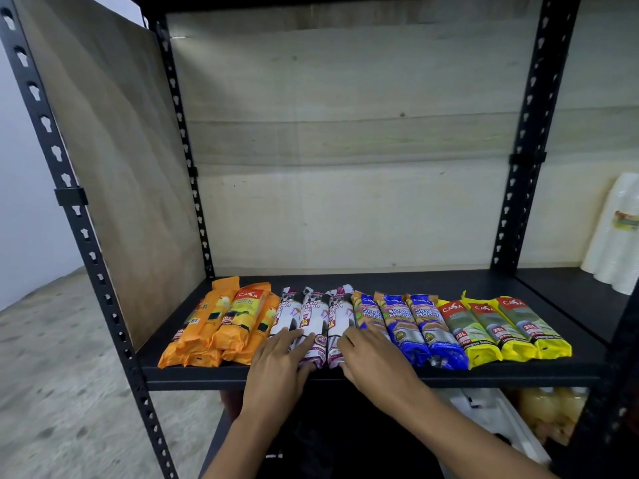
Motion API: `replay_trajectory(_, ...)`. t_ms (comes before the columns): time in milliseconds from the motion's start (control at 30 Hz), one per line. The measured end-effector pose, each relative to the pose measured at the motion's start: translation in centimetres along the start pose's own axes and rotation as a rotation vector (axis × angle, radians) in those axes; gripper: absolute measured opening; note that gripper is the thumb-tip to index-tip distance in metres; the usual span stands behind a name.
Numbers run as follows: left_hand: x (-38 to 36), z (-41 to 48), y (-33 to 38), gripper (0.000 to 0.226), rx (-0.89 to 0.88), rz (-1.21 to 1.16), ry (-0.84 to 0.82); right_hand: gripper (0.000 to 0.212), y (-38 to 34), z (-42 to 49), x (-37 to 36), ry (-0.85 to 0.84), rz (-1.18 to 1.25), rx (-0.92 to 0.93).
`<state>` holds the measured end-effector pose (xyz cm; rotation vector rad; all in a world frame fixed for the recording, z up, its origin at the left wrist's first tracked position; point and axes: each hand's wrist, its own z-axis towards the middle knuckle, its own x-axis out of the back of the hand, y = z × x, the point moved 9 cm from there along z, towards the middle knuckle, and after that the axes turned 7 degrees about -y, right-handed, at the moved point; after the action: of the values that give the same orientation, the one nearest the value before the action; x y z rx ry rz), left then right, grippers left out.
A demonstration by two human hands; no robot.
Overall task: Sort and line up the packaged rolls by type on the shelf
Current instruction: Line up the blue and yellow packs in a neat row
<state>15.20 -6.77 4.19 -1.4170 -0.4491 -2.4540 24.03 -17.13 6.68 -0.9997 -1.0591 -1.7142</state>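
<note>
Packaged rolls lie side by side on the black shelf (397, 376). From left to right there are several orange packs (221, 323), three white-and-purple drawstring packs (316, 316), three blue packs (415, 326) and three yellow packs (498, 328). My left hand (280, 361) rests flat on the left white packs, fingers spread. My right hand (371, 357) lies flat over the right white pack and the first blue pack, hiding their near ends. Neither hand closes around a pack.
Black perforated uprights (79, 216) frame the bay, with wooden panels at the left side and back. A stack of white disposable cups (619, 236) stands on the neighbouring shelf at right. Packaged goods (549, 409) sit on the lower shelf. Behind the rolls the shelf is bare.
</note>
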Motion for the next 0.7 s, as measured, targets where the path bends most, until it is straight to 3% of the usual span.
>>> replay_trajectory(167,0.2,-0.3,0.4,0.058,-0.046,0.001,0.025,0.026,0.2,0.0,-0.1,0.041,0.036,-0.055)
replay_trajectory(400,0.3,-0.2,0.9,0.055,-0.014,0.004,0.046,0.065,0.5,-0.2,-1.1,0.019,0.059,-0.069)
replay_trajectory(700,-0.2,-0.5,0.5,0.055,-0.006,-0.038,0.069,0.061,0.6,-0.8,-1.7,0.078,0.098,-0.032)
